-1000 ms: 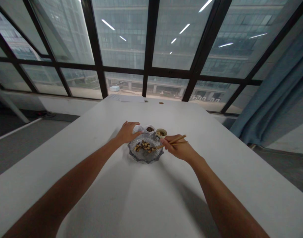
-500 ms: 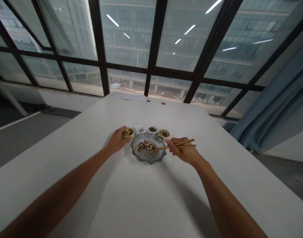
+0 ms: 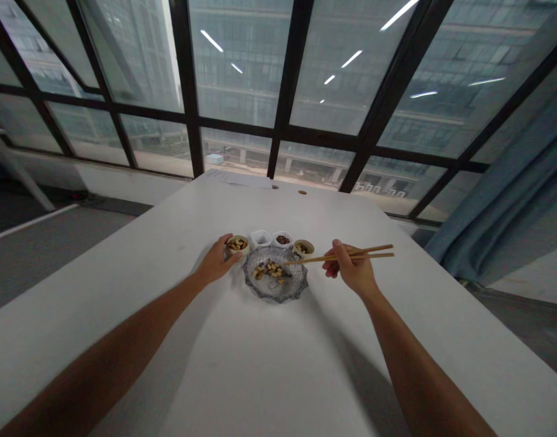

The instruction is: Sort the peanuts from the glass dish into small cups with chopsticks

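My left hand [image 3: 219, 260] curls round the side of a small cup [image 3: 238, 252] of light nuts or seeds standing on the table. In my right hand [image 3: 349, 267] is a pair of chopsticks [image 3: 372, 251], with their tips over the right part of a clear glass dish [image 3: 281, 297]. A mix of pale and dark nuts or seeds [image 3: 269, 271] lies in that dish. Whether the chopstick tips pinch anything is too small to tell. Behind the dish stand a white bowl [image 3: 261, 237], a white bowl of dark pieces [image 3: 283, 239] and a cup of light pieces [image 3: 303, 249].
The white table [image 3: 242, 364] reaches to the windows. Papers [image 3: 237, 178] and two small round spots, one brown [image 3: 302, 192], lie at its far end. A blue curtain [image 3: 483, 212] hangs at the right.
My right hand has drawn back to the right and turned, taking the chopstick tips up off the pile toward the dish's right side. My left hand stays on the cup.
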### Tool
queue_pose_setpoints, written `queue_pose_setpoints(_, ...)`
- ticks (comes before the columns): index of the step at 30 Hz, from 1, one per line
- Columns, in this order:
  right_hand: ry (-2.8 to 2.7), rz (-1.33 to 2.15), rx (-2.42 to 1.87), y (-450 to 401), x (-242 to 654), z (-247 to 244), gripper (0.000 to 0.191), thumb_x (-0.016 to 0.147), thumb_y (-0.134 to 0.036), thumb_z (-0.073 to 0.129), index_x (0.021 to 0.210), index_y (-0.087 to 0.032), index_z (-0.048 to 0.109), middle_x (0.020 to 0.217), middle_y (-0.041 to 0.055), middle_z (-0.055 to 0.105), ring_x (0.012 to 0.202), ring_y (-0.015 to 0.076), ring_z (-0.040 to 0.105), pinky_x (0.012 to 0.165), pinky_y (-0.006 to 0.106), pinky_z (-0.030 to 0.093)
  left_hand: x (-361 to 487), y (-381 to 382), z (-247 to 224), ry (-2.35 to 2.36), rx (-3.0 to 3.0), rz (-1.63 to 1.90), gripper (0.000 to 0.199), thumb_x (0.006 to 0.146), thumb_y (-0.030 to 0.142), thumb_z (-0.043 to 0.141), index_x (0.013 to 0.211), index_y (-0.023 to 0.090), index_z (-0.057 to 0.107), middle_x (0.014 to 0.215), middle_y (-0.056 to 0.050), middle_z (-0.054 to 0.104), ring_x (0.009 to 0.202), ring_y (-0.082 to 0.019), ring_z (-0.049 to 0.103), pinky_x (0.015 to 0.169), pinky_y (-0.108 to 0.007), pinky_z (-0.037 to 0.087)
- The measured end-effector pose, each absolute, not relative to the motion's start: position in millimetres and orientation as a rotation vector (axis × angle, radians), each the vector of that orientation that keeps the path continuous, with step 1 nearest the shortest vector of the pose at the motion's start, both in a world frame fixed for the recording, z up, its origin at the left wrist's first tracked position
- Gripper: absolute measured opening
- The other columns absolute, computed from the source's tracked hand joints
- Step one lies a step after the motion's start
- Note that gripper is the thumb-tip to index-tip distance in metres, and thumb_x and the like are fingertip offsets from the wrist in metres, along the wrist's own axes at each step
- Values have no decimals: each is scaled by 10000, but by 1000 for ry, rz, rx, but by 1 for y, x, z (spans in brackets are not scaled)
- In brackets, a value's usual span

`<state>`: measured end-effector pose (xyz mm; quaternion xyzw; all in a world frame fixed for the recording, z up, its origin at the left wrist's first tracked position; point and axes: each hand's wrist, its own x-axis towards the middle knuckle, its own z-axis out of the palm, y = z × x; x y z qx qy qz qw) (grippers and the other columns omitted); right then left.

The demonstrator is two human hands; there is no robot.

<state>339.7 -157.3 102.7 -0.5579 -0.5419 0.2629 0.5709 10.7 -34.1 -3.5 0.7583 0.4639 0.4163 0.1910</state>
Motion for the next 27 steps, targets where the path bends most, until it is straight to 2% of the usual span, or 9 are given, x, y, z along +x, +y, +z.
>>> queue_pose_setpoints(4, -1068, 714, -1258, -145, 355, 91, 624, 693, -769, 661, 639, -149, 627, 474, 53, 632, 330, 129, 545, 305, 223, 418, 11, -33, -4, 1292, 2118, 1164, 690, 818, 563, 568, 1363, 164, 429, 1319, -149, 606, 1206, -288, 597, 1036, -465, 473)
queue_pose_setpoints(13, -840, 853, -1231, -135, 370, 78, 538, 671, -680, 733, 629, -162, 594, 456, 38, 618, 324, 108, 514, 299, 201, 376, 10, -29, -9, 1271, 2106, 1194, 700, 811, 564, 576, 1361, 156, 432, 1319, -151, 602, 1225, -286, 584, 1040, -456, 472)
queue_pose_setpoints(19, -1109, 729, -1208, -152, 343, 98, 591, 739, -741, 644, 651, -157, 617, 483, 52, 633, 332, 132, 542, 308, 234, 417, 10, -30, -8, 1270, 2118, 1196, 687, 817, 570, 577, 1354, 163, 447, 1307, -146, 611, 1204, -284, 596, 1031, -453, 478)
queue_pose_setpoints(27, -1509, 675, -1102, -182, 295, 116, 541, 856, -674, 570, 659, -181, 673, 522, 36, 664, 382, 133, 592, 367, 232, 481, 12, -29, -8, 1277, 2119, 1178, 677, 823, 553, 580, 1362, 168, 439, 1302, -141, 613, 1191, -278, 599, 1018, -454, 484)
